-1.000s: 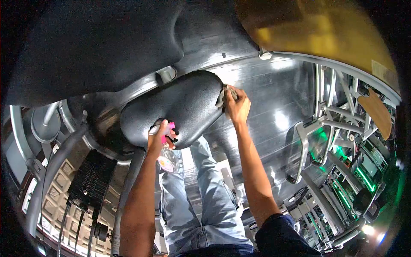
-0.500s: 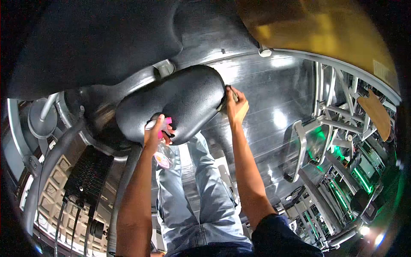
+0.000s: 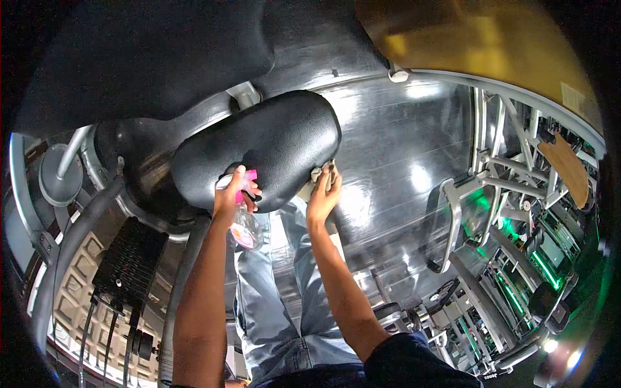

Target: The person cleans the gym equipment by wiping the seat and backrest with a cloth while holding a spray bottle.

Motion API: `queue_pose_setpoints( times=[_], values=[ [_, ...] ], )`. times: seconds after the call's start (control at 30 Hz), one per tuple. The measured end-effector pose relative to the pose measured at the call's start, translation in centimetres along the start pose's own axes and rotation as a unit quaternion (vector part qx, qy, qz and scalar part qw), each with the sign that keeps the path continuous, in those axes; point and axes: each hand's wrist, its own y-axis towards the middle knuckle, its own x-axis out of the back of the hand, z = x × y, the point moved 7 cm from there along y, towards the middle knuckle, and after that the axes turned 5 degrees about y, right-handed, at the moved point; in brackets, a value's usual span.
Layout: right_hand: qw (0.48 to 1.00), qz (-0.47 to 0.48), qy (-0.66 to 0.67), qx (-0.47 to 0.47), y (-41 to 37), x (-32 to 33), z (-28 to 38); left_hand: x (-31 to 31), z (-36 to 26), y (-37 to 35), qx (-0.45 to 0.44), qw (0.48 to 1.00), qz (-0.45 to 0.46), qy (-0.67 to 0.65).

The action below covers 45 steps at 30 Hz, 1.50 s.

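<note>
A black padded seat (image 3: 284, 129) of a gym machine spans the middle of the head view. My left hand (image 3: 231, 197) is closed round the neck of a clear spray bottle (image 3: 246, 231) with a pink and white trigger head, held over the seat's near edge. At the seat's near right edge, my right hand (image 3: 325, 199) grips a crumpled beige cloth (image 3: 323, 176) against the side of the padding. Part of the cloth is hidden by the fingers.
A large black pad (image 3: 149, 58) looms at the upper left. On the left stand a weight stack (image 3: 126, 265) and grey frame tubes. Grey metal gym frames (image 3: 511, 168) fill the right side, above a shiny dark floor (image 3: 414, 129).
My right hand has slid with the cloth from the seat's right end, leftward and nearer to me along its edge. The left hand with the spray bottle has barely moved.
</note>
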Motion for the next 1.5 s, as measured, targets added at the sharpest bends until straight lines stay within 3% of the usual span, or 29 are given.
queue_pose_setpoints(
  times=[0.07, 0.17, 0.2, 0.33, 0.4, 0.47, 0.53, 0.63, 0.67, 0.77, 0.87, 0.93, 1.07, 1.2, 1.4, 1.5],
  values=[
    [1.000, -0.002, 0.027, -0.005, -1.1, -0.2, -0.7, 0.1, 0.1, 0.0, 0.001, 1.000, -0.003, 0.000],
    [0.990, 0.013, 0.110, -0.086, -1.4, -0.5, -1.0, 0.1, 0.0, 0.2, -0.021, 1.000, 0.018, -0.003],
    [0.999, -0.002, 0.005, 0.039, -0.2, 0.1, 0.7, -0.1, 0.3, 0.4, -0.019, 1.000, 0.023, -0.010],
    [0.998, -0.003, 0.060, 0.037, 3.8, -0.2, 2.1, 0.0, 0.2, 0.5, -0.037, 0.999, 0.027, -0.019],
    [0.996, -0.021, 0.025, 0.083, 6.2, -0.5, 2.8, -0.1, 0.1, 0.5, -0.048, 0.998, 0.031, -0.032],
    [0.985, -0.019, -0.092, 0.143, 6.8, -0.9, 5.0, -0.2, -0.2, 0.3, -0.070, 0.997, 0.034, -0.011],
    [0.982, -0.025, -0.099, 0.159, 6.0, -0.9, 5.8, -0.4, -0.4, 0.2, -0.072, 0.997, 0.034, -0.018],
    [0.950, 0.095, -0.142, 0.260, 2.4, -1.9, 7.5, -0.2, -0.1, 0.4, -0.063, 0.997, 0.027, -0.024],
    [0.948, 0.139, -0.155, 0.240, 1.4, -2.1, 7.3, -0.3, 0.2, 0.5, -0.052, 0.998, 0.024, -0.024],
    [0.928, 0.151, -0.173, 0.292, 0.1, -1.7, 7.5, -0.3, 0.1, 0.4, -0.051, 0.998, 0.027, -0.019],
    [0.876, 0.221, -0.256, 0.344, 1.1, -1.2, 8.5, -0.5, -0.1, 0.3, -0.052, 0.998, 0.033, -0.021],
    [0.890, 0.209, -0.272, 0.301, 3.4, -0.4, 9.0, -0.6, -0.3, 0.2, -0.056, 0.997, 0.037, -0.023],
    [0.893, 0.144, -0.293, 0.311, 7.3, -0.4, 10.7, -0.5, 0.0, 0.4, -0.050, 0.998, 0.037, -0.021],
    [0.894, 0.168, -0.284, 0.303, 6.3, -1.4, 11.4, -0.7, -0.2, 0.3, -0.045, 0.998, 0.034, -0.023],
    [0.827, 0.375, -0.305, 0.288, 0.3, -2.9, 8.9, -0.8, -0.3, 0.2, -0.046, 0.997, 0.041, -0.045],
    [0.788, 0.394, -0.324, 0.344, 2.5, -2.9, 9.7, -0.7, -0.2, 0.2, -0.050, 0.997, 0.039, -0.040]
  ],
)
